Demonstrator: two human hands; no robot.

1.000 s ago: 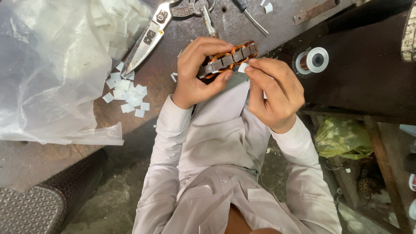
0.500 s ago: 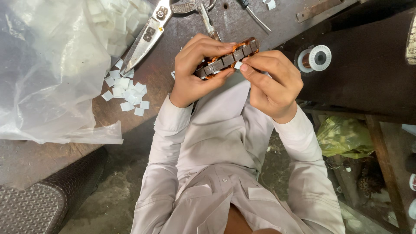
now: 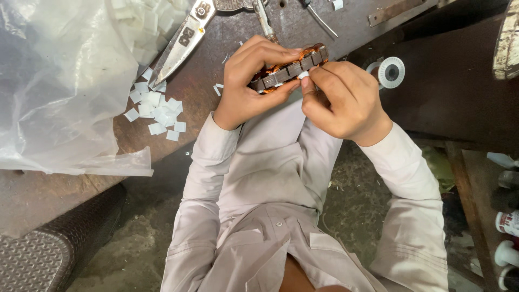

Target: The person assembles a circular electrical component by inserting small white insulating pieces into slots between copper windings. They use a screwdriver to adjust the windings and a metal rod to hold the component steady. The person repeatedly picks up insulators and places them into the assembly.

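While the left hand (image 3: pixel 246 86) wraps round a dark ring-shaped motor core (image 3: pixel 289 69) with copper wire, fingers curled over its top and thumb pressed under, the right hand (image 3: pixel 338 97) pinches a small white paper piece (image 3: pixel 304 75) between thumb and fingertip, touching the core's lower edge. Both hands clamped: left shut on the core, right shut on the paper piece. Core sits upper centre of the frame, held just above the near edge of the dark counter (image 3: pixel 216 65), tilted with its right end higher. Large scissors (image 3: pixel 186 38) lie on the counter at upper left of centre, blades pointing down-left, handles toward the top edge. Just below the blade tip, a loose scatter of white paper squares (image 3: pixel 157 108), left of the left hand, well apart from it. Crumpled clear plastic bag (image 3: pixel 59 86) fills the upper left, more white squares showing through it, its edge touching the scatter. A roll of white tape (image 3: pixel 390 72) lies right of the right hand, near it, on a darker part of the counter. Thin metal tool (image 3: pixel 319 19) at top centre, exact kind cannot tell. Light grey sleeves and shirt fill the middle and bottom. A ribbed dark mat (image 3: pixel 32 259) in the lower left corner. Small bottles (image 3: pixel 505 221) at the right edge, partly cut off.
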